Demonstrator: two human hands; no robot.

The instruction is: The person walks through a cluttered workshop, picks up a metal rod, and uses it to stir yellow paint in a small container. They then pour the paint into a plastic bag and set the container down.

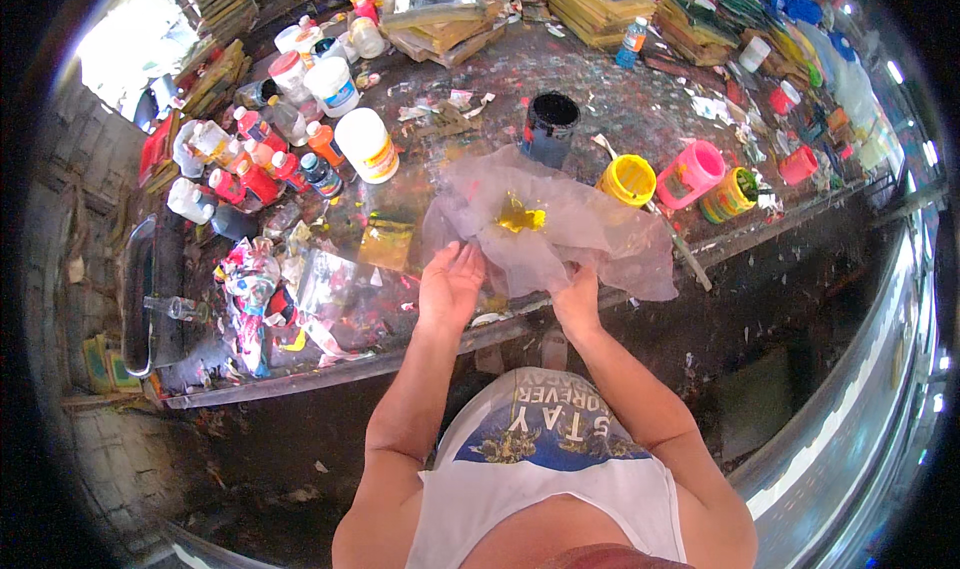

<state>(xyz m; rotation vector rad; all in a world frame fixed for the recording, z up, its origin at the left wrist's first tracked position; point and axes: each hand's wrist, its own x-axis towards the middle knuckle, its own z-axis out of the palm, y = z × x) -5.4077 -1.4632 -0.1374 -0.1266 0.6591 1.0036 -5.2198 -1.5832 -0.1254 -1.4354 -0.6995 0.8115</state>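
Observation:
A thin, see-through whitish mesh cloth point(620, 241) lies crumpled over the near edge of the paint-stained table. A wet yellow paint patch point(522, 216) sits at its middle. At the cloth's left edge, my left hand point(452, 281) is turned palm up with its fingers stretched out against the cloth. My right hand point(576, 297) pinches the near edge of the cloth, its fingertips partly hidden by folds. Just beyond the cloth stands a black paint-coated can point(550, 131). To its right is a yellow paint tub point(628, 181).
Right of the cloth stand a pink tub point(692, 175) and a yellow container point(730, 197), near a stick point(692, 261). White tubs point(367, 147) and several paint bottles point(268, 181) crowd the left. Stacked frames point(600, 11) line the back. Stained rags point(250, 289) lie at the left.

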